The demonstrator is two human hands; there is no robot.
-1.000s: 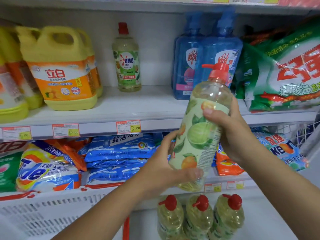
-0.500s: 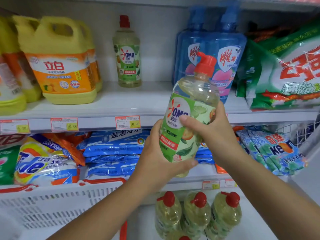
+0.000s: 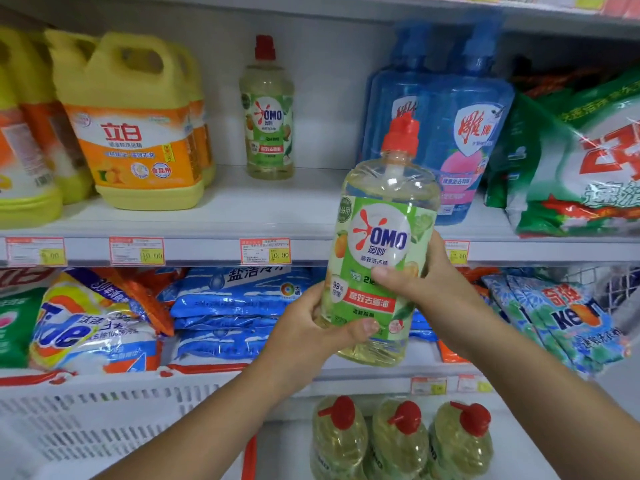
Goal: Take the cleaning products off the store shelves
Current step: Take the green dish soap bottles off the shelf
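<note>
The OMO bottle (image 3: 381, 265) is clear, with pale yellow liquid, a green label and a red cap. It is held nearly upright in front of the shelves, label to the camera: the left hand (image 3: 311, 327) grips its lower part, the right hand (image 3: 426, 282) its middle. On the upper shelf (image 3: 277, 209) stand yellow jugs (image 3: 135, 133) at the left edge, a small OMO bottle (image 3: 268, 126) at the back, two blue bottles (image 3: 460, 140) right of it, and green bags (image 3: 581, 161) at the right edge. The middle shelf (image 3: 363, 375) carries a Tide bag (image 3: 86, 327), stacked blue bags (image 3: 235, 299) and Keon bags (image 3: 561, 317). Three red-capped bottles (image 3: 398, 441) stand on the bottom shelf (image 3: 284, 445)
</note>
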